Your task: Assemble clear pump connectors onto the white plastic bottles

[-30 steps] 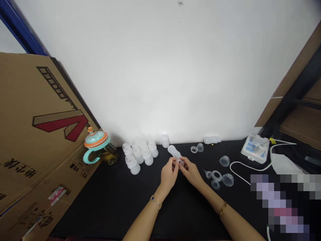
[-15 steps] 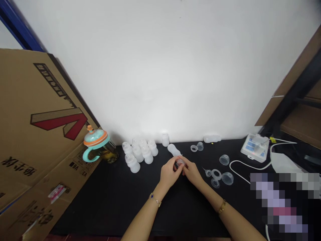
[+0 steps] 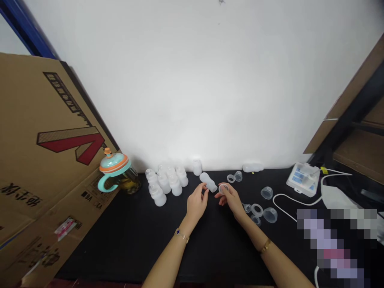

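Note:
In my right hand [image 3: 230,200] is a translucent bottle ring [image 3: 223,188], gripped at its rim between thumb and fingers. Whether a teat sits inside it I cannot tell. My left hand [image 3: 197,202] is empty, thumb and forefinger apart, close to a white baby bottle [image 3: 207,181] lying on its side. That bottle has no cap or ring on its neck. To the right of my right hand lie a loose ring [image 3: 257,210], a clear teat [image 3: 247,208] and a clear dome cap [image 3: 270,215].
Several capped white bottles [image 3: 159,196] stand grouped at left, beside a teal-handled jug [image 3: 120,172] and cardboard boxes [image 3: 45,160]. Another bottle [image 3: 197,167] stands against the wall; one [image 3: 253,167] lies there. A power strip [image 3: 303,179] and white cable [image 3: 288,196] occupy the black table's right.
My hands have parted. The left has let go of the ring and moved slightly left; the right has kept the ring and moved a little right.

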Demonstrator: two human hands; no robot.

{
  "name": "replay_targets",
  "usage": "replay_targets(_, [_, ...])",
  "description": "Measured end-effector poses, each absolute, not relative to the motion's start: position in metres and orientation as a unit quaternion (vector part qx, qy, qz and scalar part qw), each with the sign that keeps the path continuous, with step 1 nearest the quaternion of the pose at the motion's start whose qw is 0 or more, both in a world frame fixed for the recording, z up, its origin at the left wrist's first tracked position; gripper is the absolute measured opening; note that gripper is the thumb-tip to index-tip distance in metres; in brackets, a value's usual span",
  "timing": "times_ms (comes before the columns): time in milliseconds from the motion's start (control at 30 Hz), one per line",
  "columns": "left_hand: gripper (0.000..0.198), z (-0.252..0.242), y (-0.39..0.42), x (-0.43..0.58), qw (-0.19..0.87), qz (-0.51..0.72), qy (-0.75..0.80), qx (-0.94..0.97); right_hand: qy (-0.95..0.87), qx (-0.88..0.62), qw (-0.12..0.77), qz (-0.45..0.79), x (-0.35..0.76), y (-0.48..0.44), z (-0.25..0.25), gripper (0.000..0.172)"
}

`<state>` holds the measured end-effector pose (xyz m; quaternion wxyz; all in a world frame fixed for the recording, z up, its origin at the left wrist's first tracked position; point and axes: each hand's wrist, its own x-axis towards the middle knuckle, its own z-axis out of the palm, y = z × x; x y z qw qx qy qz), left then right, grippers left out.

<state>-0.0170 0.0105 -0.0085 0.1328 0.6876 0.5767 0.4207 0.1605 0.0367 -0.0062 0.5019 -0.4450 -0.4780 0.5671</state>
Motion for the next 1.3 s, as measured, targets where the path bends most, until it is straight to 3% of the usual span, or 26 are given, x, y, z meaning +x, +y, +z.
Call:
replay_targets(133, [0.027, -0.013, 0.014, -0.019, 0.134, 0.414, 0.595, 0.676, -0.429, -0.436, 0.505, 0.610, 0.161, 0.038, -0.006, 0.048])
replay_targets(467, [0.025, -0.016, 0.015, -0.018, 0.126, 0.401, 0.596, 0.684, -0.470, -0.426, 0.509, 0.582, 0.161, 0.036, -0.003, 0.034])
replay_targets(600, [0.027, -0.020, 0.017, -0.021, 0.076, 0.382, 0.596, 0.702, -0.475, -0.428, 0.516, 0.570, 0.160, 0.036, -0.003, 0.035])
replay_targets(800, [0.066, -0.027, 0.033, -0.028, -0.104, 0.328, 0.564, 0.750, -0.425, -0.438, 0.563, 0.558, 0.160, 0.037, -0.002, 0.045])
replay_targets(1000, [0.087, -0.034, 0.040, -0.027, -0.139, 0.254, 0.522, 0.802, -0.374, -0.455, 0.555, 0.588, 0.162, 0.041, -0.006, 0.048])
replay_targets(1300, [0.072, -0.030, 0.038, -0.029, -0.131, 0.278, 0.524, 0.794, -0.342, -0.450, 0.566, 0.600, 0.164, 0.041, -0.010, 0.049])
